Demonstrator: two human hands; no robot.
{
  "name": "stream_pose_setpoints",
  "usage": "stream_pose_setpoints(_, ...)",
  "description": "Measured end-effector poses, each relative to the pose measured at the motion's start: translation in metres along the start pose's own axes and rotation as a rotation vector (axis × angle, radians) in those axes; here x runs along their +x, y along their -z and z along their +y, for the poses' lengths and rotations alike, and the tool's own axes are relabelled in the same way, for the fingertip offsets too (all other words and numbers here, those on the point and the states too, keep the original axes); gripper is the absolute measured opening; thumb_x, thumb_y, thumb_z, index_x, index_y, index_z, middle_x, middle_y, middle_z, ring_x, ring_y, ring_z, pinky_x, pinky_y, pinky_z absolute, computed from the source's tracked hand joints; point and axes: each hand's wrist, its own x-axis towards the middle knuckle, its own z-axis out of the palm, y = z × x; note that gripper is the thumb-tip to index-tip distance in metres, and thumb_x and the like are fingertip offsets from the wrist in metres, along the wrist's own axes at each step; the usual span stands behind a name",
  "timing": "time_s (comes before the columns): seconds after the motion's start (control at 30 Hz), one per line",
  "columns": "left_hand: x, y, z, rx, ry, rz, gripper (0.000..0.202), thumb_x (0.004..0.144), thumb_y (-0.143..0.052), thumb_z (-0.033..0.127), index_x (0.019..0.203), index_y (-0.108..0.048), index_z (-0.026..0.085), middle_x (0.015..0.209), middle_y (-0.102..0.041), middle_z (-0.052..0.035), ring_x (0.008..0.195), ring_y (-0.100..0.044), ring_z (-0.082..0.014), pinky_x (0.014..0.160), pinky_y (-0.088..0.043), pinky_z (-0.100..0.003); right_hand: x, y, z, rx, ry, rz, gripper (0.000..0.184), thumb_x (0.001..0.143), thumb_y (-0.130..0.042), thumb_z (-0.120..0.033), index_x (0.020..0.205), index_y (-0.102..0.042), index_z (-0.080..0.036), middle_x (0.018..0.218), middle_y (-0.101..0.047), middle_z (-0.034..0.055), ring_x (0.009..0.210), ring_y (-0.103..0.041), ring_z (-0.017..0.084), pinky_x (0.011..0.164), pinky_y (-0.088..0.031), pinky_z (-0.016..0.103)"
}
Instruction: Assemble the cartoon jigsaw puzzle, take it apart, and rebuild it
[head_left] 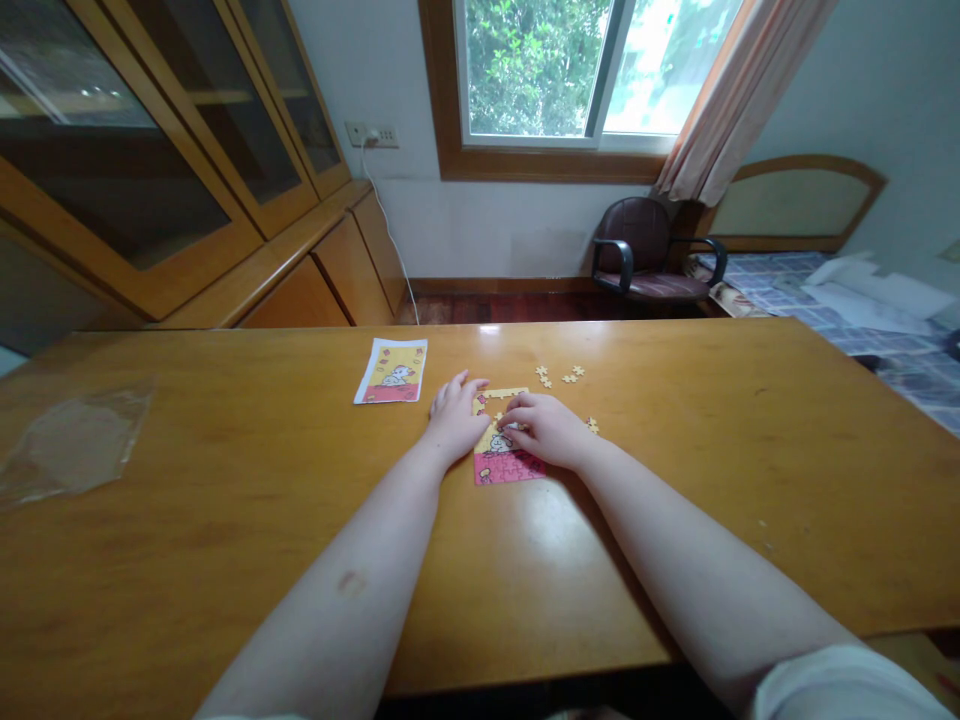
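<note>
Head cam: fiddly spot on a small jigsaw puzzle (510, 464)

The puzzle sits toward the far side of a wooden table (225, 540), roughly mid-width, with its pink strip nearest the person and yellow running up under the hands. The left hand (456, 417) has its fingers spread and lies just at the puzzle's left edge, not pinching anything I can see. The right hand (541, 430) reaches across the puzzle with its fingers drawn together, and its fingertips (504, 418) are down on the yellow part. Can't tell if they're pinching a piece, since the hand hides that spot.

Best way to work here, IMO: brace with the flat left hand and use light fingertip pressure, so nothing slides.

Room-wise, loose pieces (559, 375) lie just past the puzzle, and a lone piece (592, 426) sits right by the right wrist, so watch that forearm. A picture card (391, 370) is close on the left, near the far edge. A clear plastic bag (75, 440) is well off left. The near edge is a long way back.
</note>
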Motion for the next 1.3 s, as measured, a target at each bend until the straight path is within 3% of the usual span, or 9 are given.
stream_pose_setpoints(0.2, 0.003, 0.001, -0.003, -0.09, 0.06, 0.03, 0.052, 0.073, -0.05, 0.015, 0.124, -0.057, 0.026, 0.145, -0.043, -0.0068, 0.137, -0.035, -0.0273, 0.115, -0.028, -0.047, -0.013, 0.043, 0.017, -0.227, -0.459, -0.042, 0.019, 0.087, -0.055, -0.028, 0.093, -0.072, -0.021, 0.095, -0.07, 0.0071, 0.084, -0.062, 0.018, 0.075, -0.044, 0.027)
stream_pose_setpoints(0.33, 0.002, 0.003, -0.001, -0.108, 0.077, 0.041, 0.05, 0.073, -0.051, 0.016, 0.122, -0.058, 0.025, 0.143, -0.045, -0.0069, 0.136, -0.036, -0.0273, 0.115, -0.029, -0.046, -0.029, 0.063, 0.04, -0.294, -0.815, -0.205, 0.022, 0.081, -0.059, -0.038, 0.083, -0.072, -0.019, 0.083, -0.071, 0.008, 0.072, -0.063, 0.02, 0.06, -0.04, 0.027)
stream_pose_setpoints(0.4, 0.002, 0.003, -0.001, -0.109, 0.081, 0.042, 0.05, 0.073, -0.05, 0.016, 0.122, -0.058, 0.024, 0.144, -0.045, -0.0069, 0.136, -0.036, -0.0272, 0.115, -0.029, -0.045, -0.034, 0.068, 0.048, -0.298, -0.898, -0.243, 0.025, 0.076, -0.062, -0.041, 0.082, -0.072, -0.019, 0.082, -0.071, 0.0091, 0.07, -0.062, 0.02, 0.057, -0.038, 0.026)
stream_pose_setpoints(0.57, 0.002, 0.001, -0.002, -0.089, 0.072, 0.039, 0.049, 0.075, -0.049, 0.018, 0.123, -0.058, 0.024, 0.144, -0.045, -0.0068, 0.136, -0.036, -0.0262, 0.115, -0.028, -0.044, -0.038, 0.07, 0.053, -0.304, -0.946, -0.353, 0.031, 0.07, -0.067, -0.046, 0.076, -0.073, -0.017, 0.075, -0.07, 0.0116, 0.064, -0.062, 0.021, 0.055, -0.039, 0.028)
stream_pose_setpoints(0.67, 0.002, 0.001, -0.003, -0.084, 0.068, 0.04, 0.049, 0.075, -0.049, 0.019, 0.123, -0.058, 0.023, 0.143, -0.045, -0.0071, 0.136, -0.036, -0.026, 0.116, -0.028, -0.043, -0.037, 0.067, 0.053, -0.279, -0.947, -0.397, 0.025, 0.07, -0.067, -0.041, 0.072, -0.073, -0.017, 0.068, -0.069, 0.0106, 0.06, -0.062, 0.02, 0.054, -0.04, 0.028)
stream_pose_setpoints(0.9, 0.002, 0.001, -0.003, -0.077, 0.066, 0.043, 0.048, 0.075, -0.049, 0.02, 0.122, -0.058, 0.025, 0.143, -0.046, -0.006, 0.136, -0.036, -0.026, 0.115, -0.028, -0.044, -0.027, 0.049, 0.047, -0.246, -0.855, -0.237, 0.02, 0.074, -0.066, -0.036, 0.082, -0.073, -0.02, 0.081, -0.072, 0.008, 0.071, -0.064, 0.02, 0.058, -0.04, 0.025)
stream_pose_setpoints(1.07, 0.002, 0.001, -0.002, -0.068, 0.068, 0.04, 0.047, 0.075, -0.049, 0.019, 0.121, -0.059, 0.023, 0.142, -0.047, -0.0068, 0.135, -0.038, -0.0256, 0.115, -0.029, -0.043, -0.029, 0.057, 0.043, -0.256, -0.848, -0.274, 0.033, 0.08, -0.061, -0.047, 0.079, -0.072, -0.016, 0.081, -0.071, 0.0129, 0.072, -0.065, 0.023, 0.062, -0.044, 0.028)
stream_pose_setpoints(1.2, 0.002, 0.002, -0.001, -0.068, 0.071, 0.036, 0.047, 0.076, -0.049, 0.02, 0.121, -0.059, 0.023, 0.142, -0.046, -0.0071, 0.135, -0.037, -0.0259, 0.115, -0.029, -0.044, -0.036, 0.066, 0.036, 0.025, -0.998, -0.482, 0.04, 0.086, -0.054, -0.046, 0.065, -0.066, -0.014, 0.068, -0.07, 0.0124, 0.056, -0.064, 0.019, 0.057, -0.047, 0.027)
stream_pose_setpoints(1.3, 0.001, 0.002, -0.001, -0.068, 0.076, 0.031, 0.047, 0.076, -0.049, 0.02, 0.122, -0.059, 0.023, 0.142, -0.046, -0.0075, 0.135, -0.037, -0.0256, 0.115, -0.028, -0.043, -0.036, 0.061, 0.027, 0.255, -1.041, -0.521, 0.036, 0.089, -0.048, -0.035, 0.063, -0.062, -0.014, 0.066, -0.07, 0.0115, 0.051, -0.063, 0.016, 0.053, -0.048, 0.026)
